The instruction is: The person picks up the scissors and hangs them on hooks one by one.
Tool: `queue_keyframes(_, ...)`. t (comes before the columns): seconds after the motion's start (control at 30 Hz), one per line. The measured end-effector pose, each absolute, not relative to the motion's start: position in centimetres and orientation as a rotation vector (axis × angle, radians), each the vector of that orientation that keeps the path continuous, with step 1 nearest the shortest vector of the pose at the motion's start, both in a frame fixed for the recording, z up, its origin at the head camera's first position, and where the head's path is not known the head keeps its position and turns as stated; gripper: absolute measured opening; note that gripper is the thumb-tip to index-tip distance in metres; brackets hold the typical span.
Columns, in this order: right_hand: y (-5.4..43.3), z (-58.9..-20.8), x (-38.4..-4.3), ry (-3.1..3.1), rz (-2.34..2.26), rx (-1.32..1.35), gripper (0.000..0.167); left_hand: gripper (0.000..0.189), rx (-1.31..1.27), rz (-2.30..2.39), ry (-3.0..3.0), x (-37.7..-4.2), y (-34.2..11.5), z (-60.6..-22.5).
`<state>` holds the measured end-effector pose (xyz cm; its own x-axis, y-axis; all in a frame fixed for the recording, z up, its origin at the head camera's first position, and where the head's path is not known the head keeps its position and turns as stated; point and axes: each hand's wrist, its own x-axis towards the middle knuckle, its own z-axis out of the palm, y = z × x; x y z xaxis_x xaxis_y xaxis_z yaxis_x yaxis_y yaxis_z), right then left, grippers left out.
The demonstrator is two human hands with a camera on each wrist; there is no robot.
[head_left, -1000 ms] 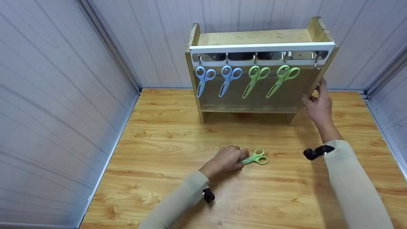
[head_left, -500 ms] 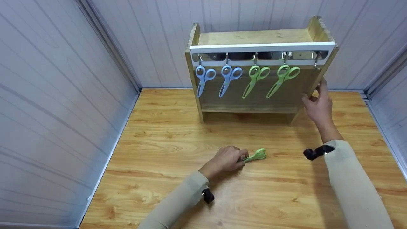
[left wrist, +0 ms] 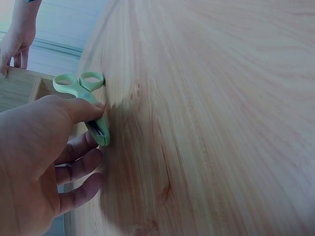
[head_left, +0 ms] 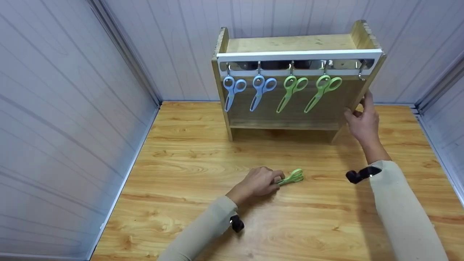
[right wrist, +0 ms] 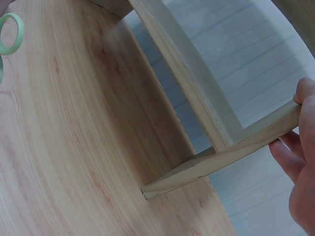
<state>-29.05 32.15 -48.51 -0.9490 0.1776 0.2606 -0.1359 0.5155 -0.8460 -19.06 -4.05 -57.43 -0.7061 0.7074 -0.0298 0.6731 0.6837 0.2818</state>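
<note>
My left hand (head_left: 258, 182) pinches a pair of green scissors (head_left: 296, 176) by the blade end, low over the wooden tabletop. In the left wrist view, thumb and index finger press on the blades of those scissors (left wrist: 81, 91), with both handle loops pointing away from the palm. Whether they touch the table I cannot tell. My right hand (head_left: 365, 121) holds the right side panel of a wooden rack (head_left: 282, 125), thumb in front and fingers behind. The right wrist view shows this panel (right wrist: 231, 153) between thumb and fingers.
Across the rack's front runs a white rail (head_left: 301, 55) with several metal hooks. Two blue scissors (head_left: 256, 98) hang on the left and two green scissors (head_left: 286, 97) beside them. The rightmost hook (head_left: 361, 72) carries nothing. Panelled walls (head_left: 72, 127) enclose the tabletop (head_left: 174, 170).
The green scissors in my left hand have turned from lying flat to standing more on edge, their loops now overlapping in the head view. My right hand stays on the rack.
</note>
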Motion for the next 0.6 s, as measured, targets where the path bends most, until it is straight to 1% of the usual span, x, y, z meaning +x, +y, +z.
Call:
queue_keyframes(0.3, 31.97, -48.43, -29.12, -2.468, 1.41, -0.056, 0.085, 0.03, 1.111, 0.372, 2.762, -18.91, -4.22, -57.17)
queue_keyframes(0.6, 31.94, -48.17, -29.12, -2.449, 1.439, -0.064, 0.086, 0.028, 1.118, 0.474, 2.788, -18.87, -4.71, -57.0)
